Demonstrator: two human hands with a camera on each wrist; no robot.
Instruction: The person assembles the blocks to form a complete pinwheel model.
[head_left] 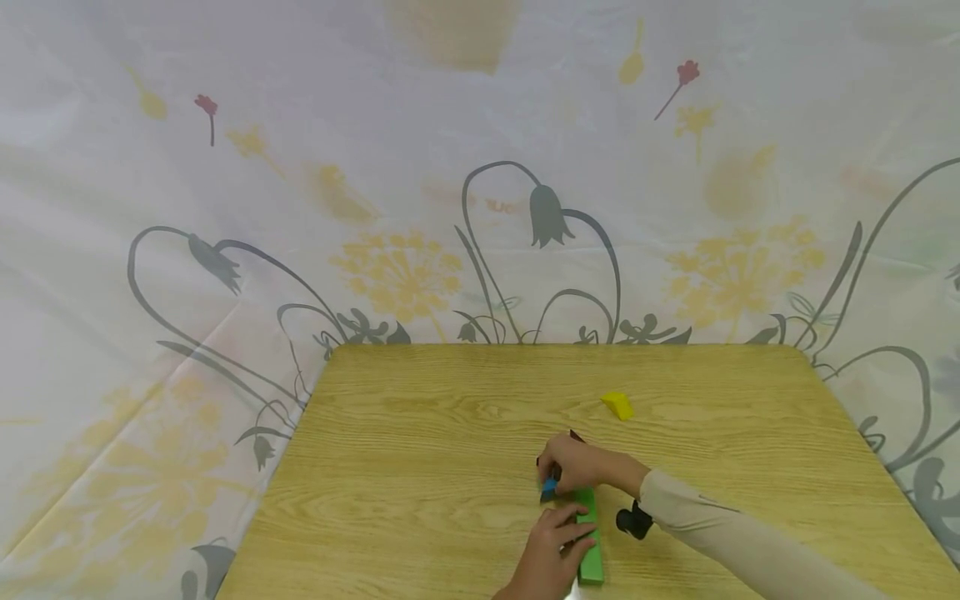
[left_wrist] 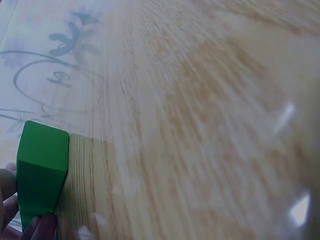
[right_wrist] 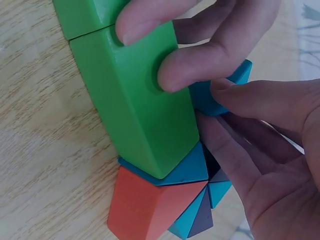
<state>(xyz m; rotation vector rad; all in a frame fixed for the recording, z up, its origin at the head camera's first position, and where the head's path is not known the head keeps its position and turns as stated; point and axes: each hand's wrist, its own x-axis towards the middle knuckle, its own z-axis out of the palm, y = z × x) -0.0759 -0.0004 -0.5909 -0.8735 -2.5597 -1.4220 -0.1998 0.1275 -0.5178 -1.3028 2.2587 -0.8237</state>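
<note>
Two long green blocks [right_wrist: 130,95] lie end to end on the wooden table. My left hand [head_left: 551,546] grips them from the side, fingertips curled over the top; in the left wrist view a green block's [left_wrist: 42,150] end shows between the fingers. At the far end, my right hand [head_left: 572,462] pinches a blue block [right_wrist: 205,97] between thumb and fingers beside the green ones. Against that end sit a flat blue piece [right_wrist: 172,172], an orange-red block [right_wrist: 142,202] and several teal and dark grey wedges [right_wrist: 195,212], partly hidden by the right hand.
A yellow block [head_left: 618,406] lies on the wooden table [head_left: 390,433], beyond the right hand. A black device [head_left: 634,521] is at the right wrist. Behind the table's far edge hangs a pale flower-patterned sheet [head_left: 420,142].
</note>
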